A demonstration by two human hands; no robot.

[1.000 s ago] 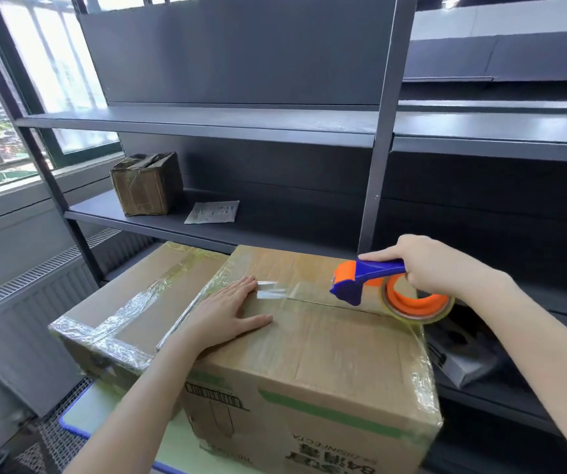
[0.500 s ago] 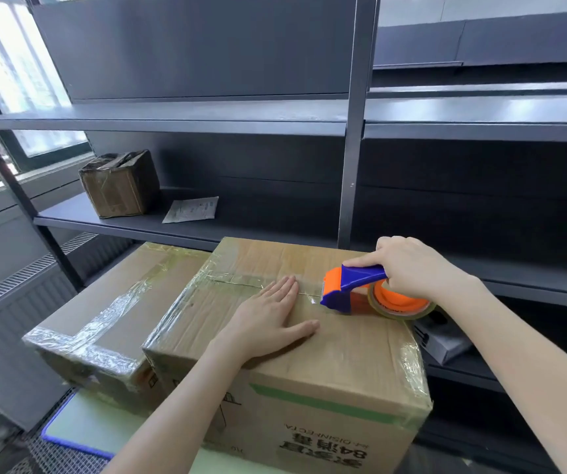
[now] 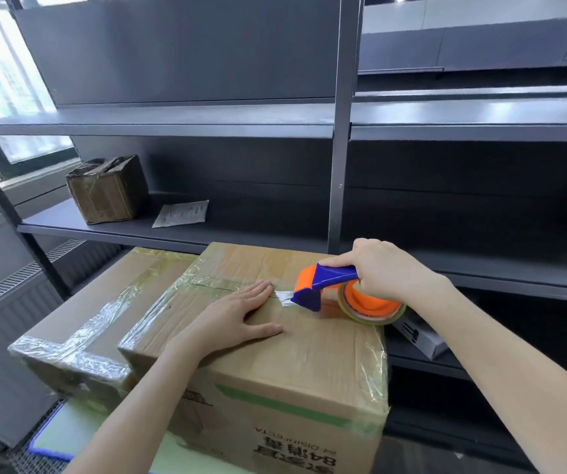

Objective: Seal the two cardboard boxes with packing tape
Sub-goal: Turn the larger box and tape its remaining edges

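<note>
The left hand (image 3: pixel 237 316) lay flat, fingers straight, on the nearer box (image 3: pixel 275 357), likely pinning its flaps. At three o'clock of it the right hand (image 3: pixel 381 268) gripped the tape dispenser (image 3: pixel 323 285), drawing tape (image 3: pixel 284 297) taut. The second box (image 3: pixel 97 302), already taped, sat at nine o'clock. A shelf post (image 3: pixel 338 200) stood close at twelve.
</note>
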